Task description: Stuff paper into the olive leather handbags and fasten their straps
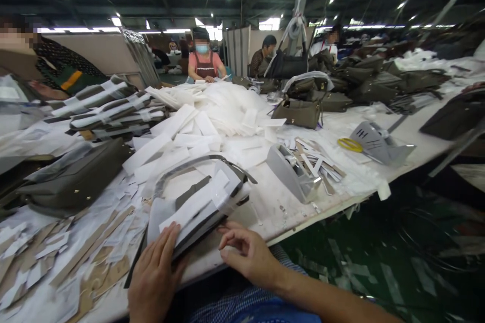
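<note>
A dark olive handbag [189, 232] lies tilted at the table's near edge, its curved handle [206, 158] towards the back. White padding [199, 207] covers its upper face, with clear tape across it. My left hand [157, 267] grips the near left end, fingers along the padding and thumb by the front side. Beside the bag's near right edge is my right hand [250, 255], fingers loosely curled, thumb apart from the index finger and nothing visible in it. Whether its rear fingertips touch the bag I cannot tell.
A grey tape dispenser [290, 171] stands right of the bag; another dispenser [379, 141] with yellow scissors [350, 145] is farther right. White sheets [227, 106] are heaped behind. Cardboard strips [91, 247] and finished-looking bags [76, 179] lie left. A co-worker [204, 63] sits opposite.
</note>
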